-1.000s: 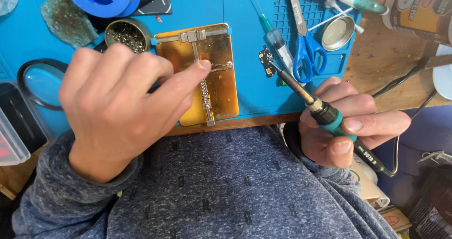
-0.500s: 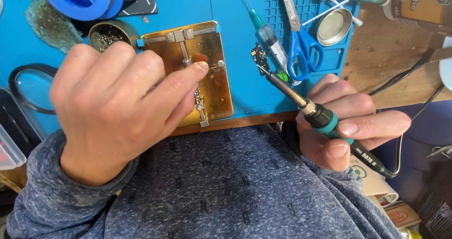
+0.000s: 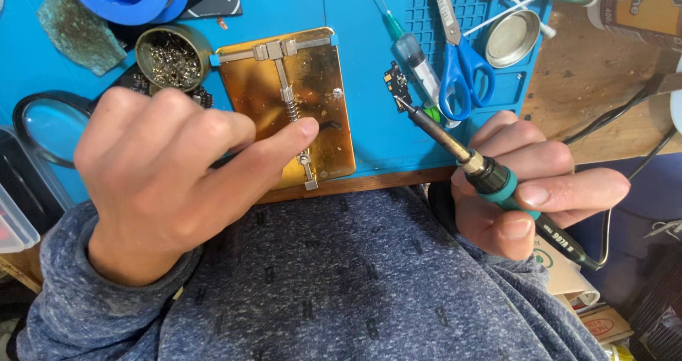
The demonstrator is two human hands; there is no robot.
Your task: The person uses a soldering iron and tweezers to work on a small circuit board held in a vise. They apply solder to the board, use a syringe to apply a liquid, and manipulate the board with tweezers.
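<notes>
left hand [image 3: 160, 183] fingertip rests on the gold board holder [image 3: 288, 105]; right hand [image 3: 529, 183] grips a soldering iron [image 3: 465, 158], tip touching a small circuit board [image 3: 396, 82].

Single view, head-worn camera. Position: above the wearer's lap, looking steeply down and slightly forward over the chest. Range: close; the grey sweater fills the lower half of the frame, the hands sit mid-frame. Left hand [image 3: 160, 180] at centre-left, right hand [image 3: 529, 187] at right. Upper half: near edge of the desk [image 3: 597, 69] with the blue mat [image 3: 369, 133] running off the top and left borders. Far side of the desk is out of frame. Right border takes in a strip of clutter below desk level. No second view, so no shared field to record.
</notes>
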